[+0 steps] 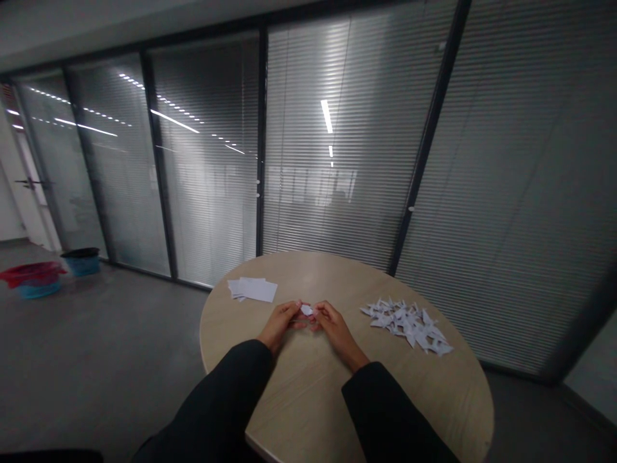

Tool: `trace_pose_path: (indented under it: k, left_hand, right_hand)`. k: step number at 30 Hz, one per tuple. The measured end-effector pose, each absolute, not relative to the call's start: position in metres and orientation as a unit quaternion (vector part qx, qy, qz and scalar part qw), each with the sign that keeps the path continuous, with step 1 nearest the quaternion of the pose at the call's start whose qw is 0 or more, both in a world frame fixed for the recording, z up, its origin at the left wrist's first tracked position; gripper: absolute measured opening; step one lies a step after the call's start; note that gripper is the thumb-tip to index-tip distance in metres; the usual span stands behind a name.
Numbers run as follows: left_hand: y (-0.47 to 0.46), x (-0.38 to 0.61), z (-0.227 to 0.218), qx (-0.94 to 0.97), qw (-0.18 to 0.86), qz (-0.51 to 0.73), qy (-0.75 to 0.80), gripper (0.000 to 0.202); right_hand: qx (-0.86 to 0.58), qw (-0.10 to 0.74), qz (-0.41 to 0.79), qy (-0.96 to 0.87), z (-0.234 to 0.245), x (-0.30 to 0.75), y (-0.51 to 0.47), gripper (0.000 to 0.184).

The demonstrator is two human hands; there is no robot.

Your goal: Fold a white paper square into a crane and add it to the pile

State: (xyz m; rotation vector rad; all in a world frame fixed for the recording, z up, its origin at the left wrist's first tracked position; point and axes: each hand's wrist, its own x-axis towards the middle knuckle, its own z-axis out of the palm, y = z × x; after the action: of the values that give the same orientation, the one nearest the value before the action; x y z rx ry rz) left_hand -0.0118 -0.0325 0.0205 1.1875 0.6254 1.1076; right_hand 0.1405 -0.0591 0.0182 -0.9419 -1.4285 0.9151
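Between my two hands is a small folded piece of white paper (307, 310), held just above the middle of the table. My left hand (283, 321) pinches its left side with thumb and fingers. On its right side the fingers of my right hand (332, 325) are closed on the same piece. Its exact folds are too small to make out. A few flat white paper sheets (258, 289) lie overlapping beyond my left hand. To the right of my right hand spreads a pile of pointed folded paper pieces (405, 323).
The round wooden table (308, 405) has a straight cut edge at the near left. Glass partitions with blinds (337, 193) stand right behind it. On the floor at far left are a bin with a red liner (36, 276) and a blue bin with a black liner (81, 262).
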Motion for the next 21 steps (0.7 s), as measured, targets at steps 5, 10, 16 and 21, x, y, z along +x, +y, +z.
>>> trace_pose_path:
  k: [5,10,16,21]
  left_hand:
    - [-0.0336,-0.0133,0.0217,0.516,0.659,0.476,0.271,0.046]
    - [-0.0352,-0.0142,0.023,0.511,0.669,0.47,0.265,0.047]
    - [-0.0346,-0.0141,0.0215,0.519,0.667,0.469,0.257,0.045]
    - [-0.0338,-0.0142,0.0209,0.519,0.675,0.465,0.243,0.043]
  right_hand:
    - [-0.408,0.562,0.384,-0.608,0.0199,0.1407,-0.0609,0.041]
    - [-0.409,0.562,0.379,-0.611,0.021,0.1406,-0.0614,0.04]
    - [-0.403,0.563,0.38,-0.613,0.0192,0.1416,-0.0592,0.038]
    - [-0.406,0.562,0.375,-0.615,0.0207,0.1418,-0.0608,0.038]
